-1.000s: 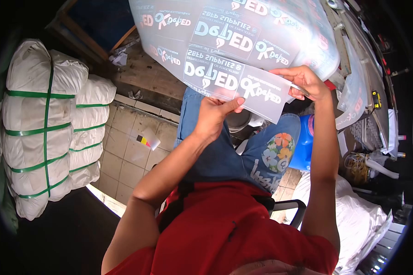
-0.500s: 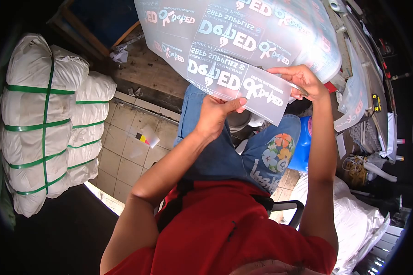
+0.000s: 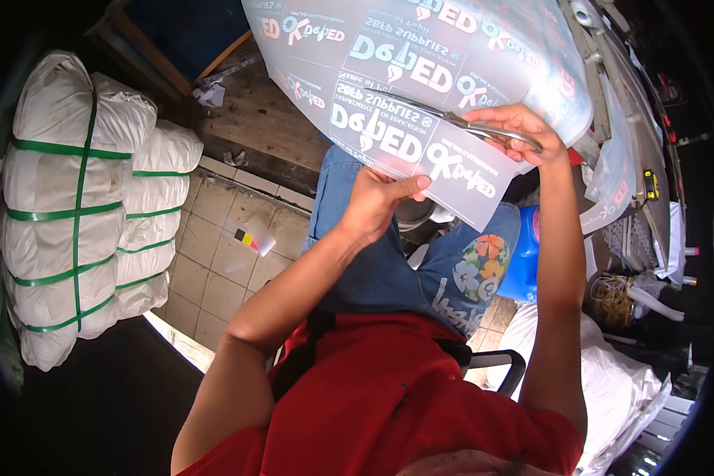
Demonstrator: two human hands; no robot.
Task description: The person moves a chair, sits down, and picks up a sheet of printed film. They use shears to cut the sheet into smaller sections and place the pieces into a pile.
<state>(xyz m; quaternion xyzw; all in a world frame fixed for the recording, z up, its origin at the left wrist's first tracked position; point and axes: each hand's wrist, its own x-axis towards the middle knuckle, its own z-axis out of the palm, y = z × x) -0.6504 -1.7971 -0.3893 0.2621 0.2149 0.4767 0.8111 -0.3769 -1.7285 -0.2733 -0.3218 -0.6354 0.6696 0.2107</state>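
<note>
A translucent plastic sheet (image 3: 404, 51) with repeated white, pink and blue "DepED" and "OK" prints hangs in front of me, its lettering upside down. A printed strip (image 3: 389, 147) at its lower edge is partly cut from the rest. My left hand (image 3: 381, 202) is closed on the lower edge of this strip, thumb on top. My right hand (image 3: 527, 135) grips metal scissors (image 3: 484, 128), whose blades point left along the cut line between strip and sheet. Part of the blades is hidden by the plastic.
White wrapped bales (image 3: 63, 190) bound with green straps stand at the left. A printed scrap (image 3: 254, 238) lies on the tiled floor (image 3: 202, 262). A blue container (image 3: 522, 258) is beside my knee. Tools and a tape measure (image 3: 651, 184) lie on the right, above a white sack (image 3: 611, 381).
The scissors have turned into clearer view, with their blades now at the cut. The strip's free right end has dropped slightly, and the sheet has shifted a little to the right.
</note>
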